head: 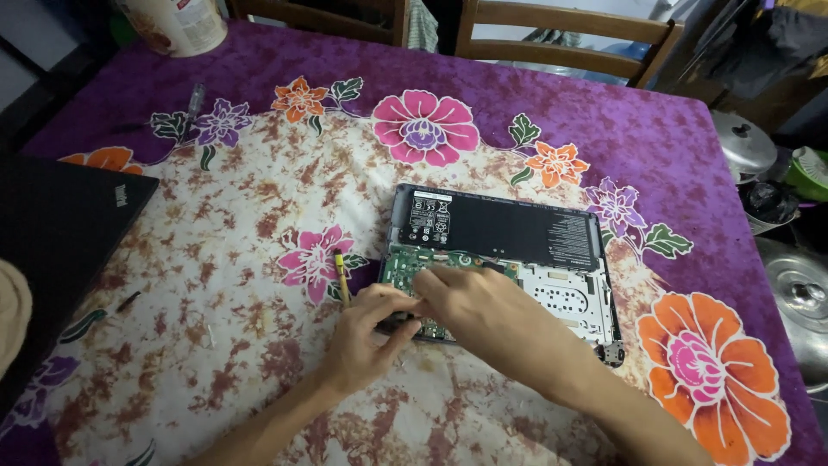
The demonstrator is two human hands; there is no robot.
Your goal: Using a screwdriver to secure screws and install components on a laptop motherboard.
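working over an opened laptop (504, 259) that lies bottom-up near the middle of the flowered tablecloth (216, 345), i have both hands down on its near left corner, over the green circuit board (405, 266) just below the long black battery (500, 229). my left hand (366, 336) is curled, its fingers pressed together around something small and dark at the board's edge; i cannot tell what it is. my right hand (479, 311) lies across the board with the fingers stretched forward and close together, the tips resting on the board near its top edge; whether they pinch anything i cannot tell. the main risk, as i judge it, is pressure: the weight of the right palm sits on bare parts, and a slip could bend a connector or tear a thin cable. the battery looks to be in place, so a metal tip touching the wrong spot could short the board. a yellow-handled screwdriver (341, 274) lies just beside my left hand, and a nudge could roll it onto the board. any loose screw would vanish on this busy cloth.
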